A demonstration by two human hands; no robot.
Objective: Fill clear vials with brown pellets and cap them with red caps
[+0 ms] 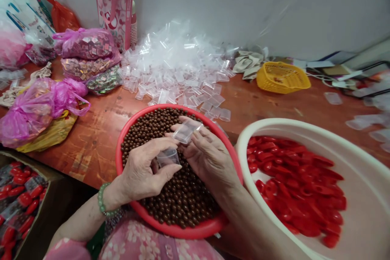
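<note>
My left hand [143, 170], with a green bead bracelet at the wrist, is closed on a small clear plastic case [169, 157] between thumb and fingers. Beside it my right hand [211, 156] holds another clear plastic case [187, 131] in its fingers, palm turned partly up. Both hands are over a red basin [119, 146] full of small shiny brown balls [189, 207]. Whether either case has anything inside I cannot tell.
A white tub [243, 146] of red plastic pieces [301, 191] stands at the right. Behind the basin lies a heap of clear cases [183, 61]. A yellow basket [283, 79], pink bags [30, 109] and a carton [55, 195] of red-and-clear items surround the work area.
</note>
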